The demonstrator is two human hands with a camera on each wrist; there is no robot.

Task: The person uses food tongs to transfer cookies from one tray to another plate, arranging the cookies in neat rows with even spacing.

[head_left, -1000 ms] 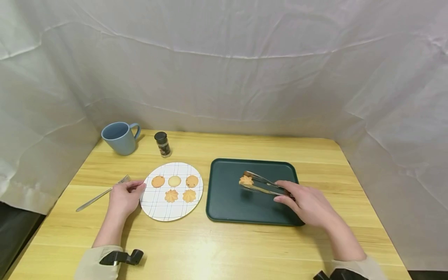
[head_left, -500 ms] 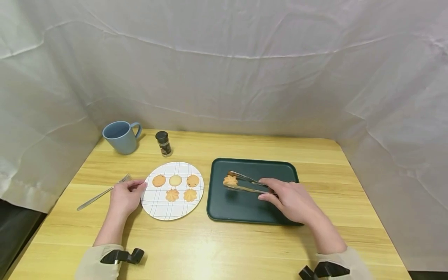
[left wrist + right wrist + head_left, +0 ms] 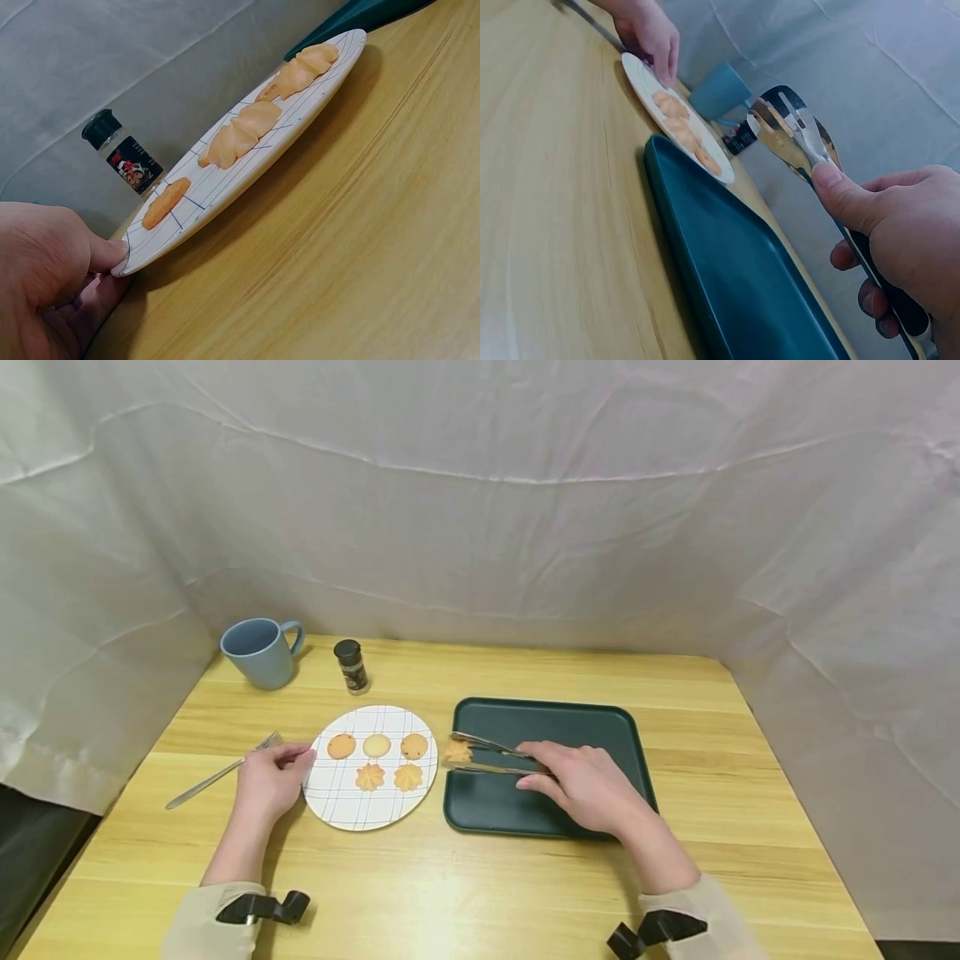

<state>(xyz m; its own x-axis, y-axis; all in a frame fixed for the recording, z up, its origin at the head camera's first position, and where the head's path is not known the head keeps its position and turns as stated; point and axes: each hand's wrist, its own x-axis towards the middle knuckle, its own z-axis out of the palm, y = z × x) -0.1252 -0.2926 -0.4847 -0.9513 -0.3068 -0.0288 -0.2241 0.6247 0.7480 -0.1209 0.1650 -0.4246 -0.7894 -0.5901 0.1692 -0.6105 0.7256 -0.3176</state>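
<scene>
My left hand [image 3: 270,783] pinches the left rim of a round white plate [image 3: 339,803] with a blue line pattern; in the left wrist view the thumb [image 3: 107,253] lies on the rim. Several cookies lie on the plate: round ones, such as a pale cookie [image 3: 377,745], and two flower-shaped ones, including a flower-shaped cookie [image 3: 408,777]. With my right hand [image 3: 588,783] I hold metal tongs [image 3: 810,146]. Between the tongs' tips is another flower-shaped cookie [image 3: 457,752], above the left edge of a dark green tray [image 3: 540,810].
Behind the plate stand a blue-grey mug [image 3: 262,662] and a black-capped seasoning bottle [image 3: 352,670]. A fork [image 3: 210,785] lies left of the plate, partly behind my left hand. Pale cloth [image 3: 480,543] hangs around the wooden table [image 3: 450,893].
My right hand, the tongs and the flower-shaped cookie have moved left, from over the tray's middle to its left edge. The left hand has stayed at the plate.
</scene>
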